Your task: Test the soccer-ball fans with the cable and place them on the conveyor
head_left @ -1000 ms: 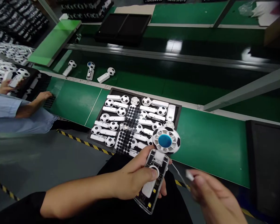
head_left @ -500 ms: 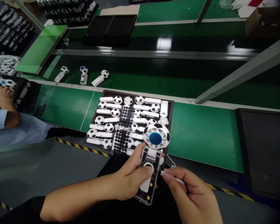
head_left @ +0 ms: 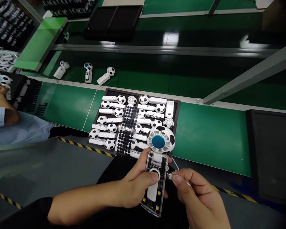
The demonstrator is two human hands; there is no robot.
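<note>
The left hand (head_left: 139,186) holds a football-patterned fan (head_left: 157,159); the right hand (head_left: 197,194) pinches a white cable plug (head_left: 170,176) at the fan's side.

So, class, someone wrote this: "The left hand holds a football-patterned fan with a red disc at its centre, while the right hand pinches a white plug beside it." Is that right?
Not quite: the disc is blue, not red, as the head view shows. The left hand holds the football-patterned fan, while the right hand pinches a white plug beside it.
</note>
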